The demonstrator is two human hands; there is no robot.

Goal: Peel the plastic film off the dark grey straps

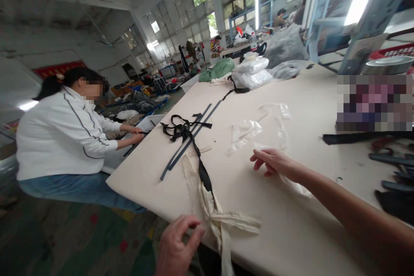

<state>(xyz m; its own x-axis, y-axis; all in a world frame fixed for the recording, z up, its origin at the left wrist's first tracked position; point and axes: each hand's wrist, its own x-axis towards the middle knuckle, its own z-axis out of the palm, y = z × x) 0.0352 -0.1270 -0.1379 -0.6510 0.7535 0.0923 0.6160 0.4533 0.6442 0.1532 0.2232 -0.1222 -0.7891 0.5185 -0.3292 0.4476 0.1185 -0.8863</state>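
Low in the head view, my left hand (pixel 181 241) hovers at the table's near edge, thumb and forefinger apart with nothing seen between them. Just right of it lies a bundle of cream cloth strips (pixel 237 221), hanging over the edge. A twisted black strip (pixel 203 174) runs from this bundle to a black tangle (pixel 181 130) farther up. My right hand (pixel 271 161) is above the tabletop, fingers loosely stretched and holding nothing visible. Clear plastic strips (pixel 246 133) lie by its fingertips; whether it touches them I cannot tell. Two dark blue-grey strips (pixel 190 144) lie left of centre.
The pale table (pixel 313 108) has plastic-wrapped packs (pixel 252 69) and green cloth (pixel 218 70) at its far end. Dark tools (pixel 393 161) and a tape roll (pixel 388 64) sit at right. A co-worker in a white jacket (pixel 64 133) works by a bin at left.
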